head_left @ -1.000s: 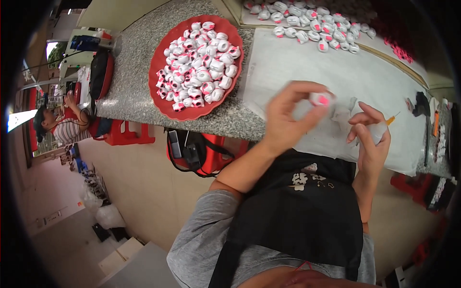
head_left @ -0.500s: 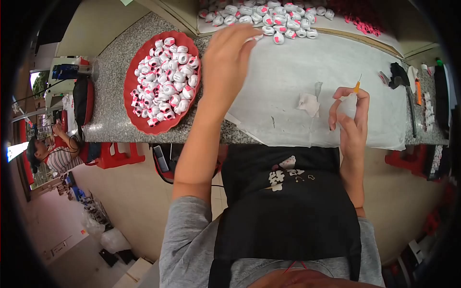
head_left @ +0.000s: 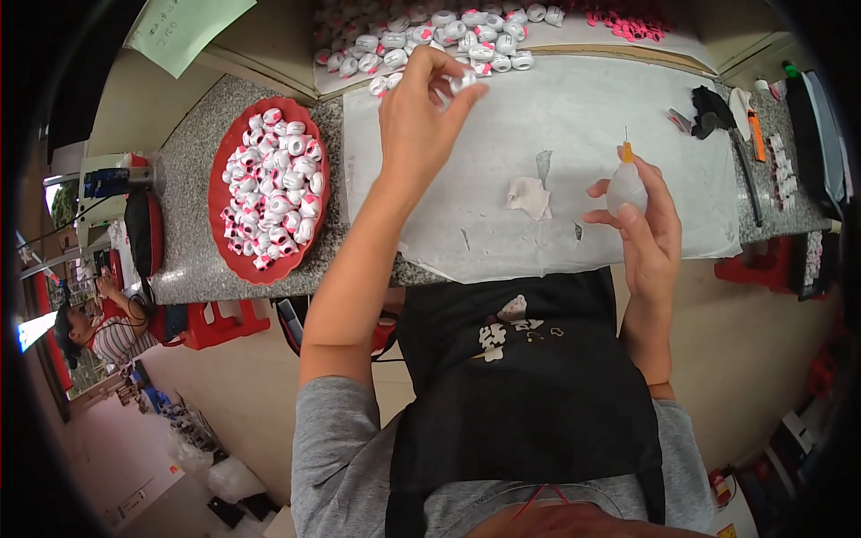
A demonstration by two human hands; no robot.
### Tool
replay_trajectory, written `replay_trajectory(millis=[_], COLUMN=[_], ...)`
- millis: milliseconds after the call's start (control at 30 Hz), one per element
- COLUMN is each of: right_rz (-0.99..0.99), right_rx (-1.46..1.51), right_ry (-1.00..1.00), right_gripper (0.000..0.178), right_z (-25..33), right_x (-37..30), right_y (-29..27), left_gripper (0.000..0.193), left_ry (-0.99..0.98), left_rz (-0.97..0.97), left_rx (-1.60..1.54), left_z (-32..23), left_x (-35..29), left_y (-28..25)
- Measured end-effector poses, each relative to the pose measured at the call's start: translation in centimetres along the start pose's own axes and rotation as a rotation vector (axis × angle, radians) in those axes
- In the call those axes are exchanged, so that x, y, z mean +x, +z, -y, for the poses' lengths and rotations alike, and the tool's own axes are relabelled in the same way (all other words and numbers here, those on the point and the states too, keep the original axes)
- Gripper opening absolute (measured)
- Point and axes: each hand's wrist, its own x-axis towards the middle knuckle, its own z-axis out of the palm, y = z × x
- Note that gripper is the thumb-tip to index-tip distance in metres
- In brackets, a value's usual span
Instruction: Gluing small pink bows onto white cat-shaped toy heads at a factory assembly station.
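Observation:
Between the fingertips of my left hand [head_left: 420,121] is a small white hollow piece [head_left: 463,82], partly covered by the fingers. That hand is over the paper, just in front of a heap of similar white-and-pink pieces [head_left: 395,40] at the back. My right hand [head_left: 653,238] grips a translucent squeeze bottle [head_left: 627,190] with an orange needle tip pointing up and away. A crumpled white wipe [head_left: 529,197] lies on the white sheet [head_left: 466,161], left of the bottle.
A red scalloped dish [head_left: 215,193] full of white-and-pink pieces stands at left on the speckled counter [head_left: 179,260]. Pink parts [head_left: 628,25] lie at the back right. An orange-handled tool [head_left: 758,136] and a black cloth [head_left: 713,112] lie at right. Another person [head_left: 108,314] is far left.
My left hand has come away from the back heap with a white piece in its fingers. The right hand still holds the bottle. The whole view has shifted slightly.

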Motion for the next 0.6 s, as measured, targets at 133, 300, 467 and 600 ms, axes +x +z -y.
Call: replay_trajectory(millis=[133, 300, 467, 600], right_rz=[-0.082, -0.212, -0.189, -0.084], right_rx=[0.027, 0.232, 0.021, -0.232], right_ry=[0.033, -0.173, -0.375, -0.569], right_gripper=[0.026, 0.03, 0.033, 0.04], right_z=[0.6, 0.9, 0.5, 0.0], right_x=[-0.3, -0.1, -0.1, -0.4], right_y=[-0.3, 0.3, 1.4, 1.7], left_gripper=[0.026, 0.029, 0.033, 0.035], left_ry=[-0.307, -0.53, -0.424, -0.415], left_rz=[0.176, 0.122, -0.03, -0.006], left_rx=[-0.864, -1.316, -1.345, -1.349], left_z=[-2.4, -4.0, -3.3, -2.9], left_x=[-3.8, -6.2, -7.2, -7.6], left_y=[0.0, 1.0, 2.1, 1.9])
